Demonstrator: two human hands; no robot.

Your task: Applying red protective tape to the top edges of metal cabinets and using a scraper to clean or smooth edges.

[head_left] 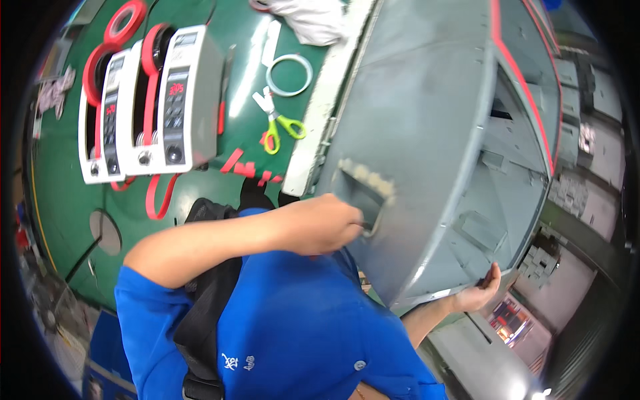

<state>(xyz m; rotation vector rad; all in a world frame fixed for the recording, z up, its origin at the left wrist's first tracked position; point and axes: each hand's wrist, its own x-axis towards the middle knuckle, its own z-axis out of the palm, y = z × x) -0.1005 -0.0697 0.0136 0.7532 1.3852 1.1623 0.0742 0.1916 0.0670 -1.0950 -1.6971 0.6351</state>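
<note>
A large grey sheet-metal housing (413, 100) stands before me, its open side to the right edged with red tape. My left hand (323, 223) is closed in a fist at a rectangular cutout (363, 193) in its near left face. Pale, rough patches line the cutout's upper rim. Something small and dark shows at the fingertips, too blurred to name. My right hand (480, 290) curls round the housing's lower right edge, fingers upward and thumb partly hidden.
On the green table (247, 73) at left stand two white tape dispensers (190, 100) with red tape. Yellow-green scissors (277, 123), a pale tape ring (289, 75), red tape pieces (243, 167) and a white cloth (310, 20) lie near the housing. A round disc (105, 232) is lower left.
</note>
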